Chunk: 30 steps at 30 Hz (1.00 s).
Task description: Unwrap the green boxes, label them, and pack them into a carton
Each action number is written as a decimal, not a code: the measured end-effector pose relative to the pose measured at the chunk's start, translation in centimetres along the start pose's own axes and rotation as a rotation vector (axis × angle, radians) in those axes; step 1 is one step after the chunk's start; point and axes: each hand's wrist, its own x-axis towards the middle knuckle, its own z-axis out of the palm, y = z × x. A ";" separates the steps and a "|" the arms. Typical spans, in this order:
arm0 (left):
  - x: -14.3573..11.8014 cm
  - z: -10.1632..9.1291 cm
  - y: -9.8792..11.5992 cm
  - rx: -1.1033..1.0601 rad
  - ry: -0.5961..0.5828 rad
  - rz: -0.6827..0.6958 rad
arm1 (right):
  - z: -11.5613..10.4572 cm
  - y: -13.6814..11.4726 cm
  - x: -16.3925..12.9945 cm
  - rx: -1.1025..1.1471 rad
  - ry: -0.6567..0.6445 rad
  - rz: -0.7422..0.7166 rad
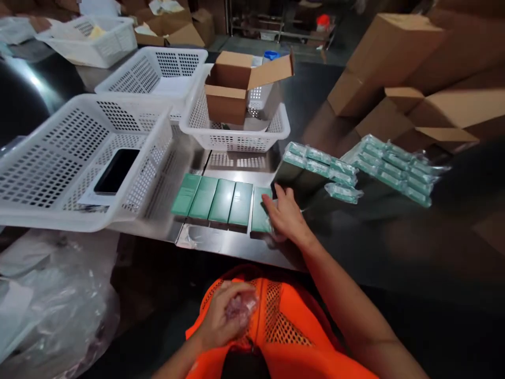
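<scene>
Head view: the right hand [287, 213], fingers parted, touches the rightmost green box [259, 215] of five on the table [221, 238] (whether it grips, I cannot tell). Near the vest [292, 316], the left hand [221, 316] curls around clear film [242, 311].

green box [259, 213] partly hidden by right hand [287, 215], blurred cartons [389, 58], cropped basket [59, 152]

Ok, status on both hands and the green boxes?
Left hand holding crumpled clear plastic. Right hand at the row's rightmost green box. Four more boxes to its left. Nothing visibly blocking.
</scene>
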 end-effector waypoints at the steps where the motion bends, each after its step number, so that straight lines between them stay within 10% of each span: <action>1: -0.4 0.2 -0.7 -0.054 -0.034 -0.068 | 0.0 -0.1 -0.6 -0.013 -0.003 -0.028; 10: -0.1 1.1 -1.0 -0.272 -0.070 -0.199 | 0.0 0.2 -3.4 -0.052 -0.154 -0.276; 24: 2.0 1.1 0.1 0.059 -0.085 0.064 | -0.4 -1.3 -3.2 -0.194 -0.162 -0.344; 30: 3.2 0.6 0.1 0.183 0.103 0.131 | -6.8 0.4 -5.6 -0.417 0.481 -0.338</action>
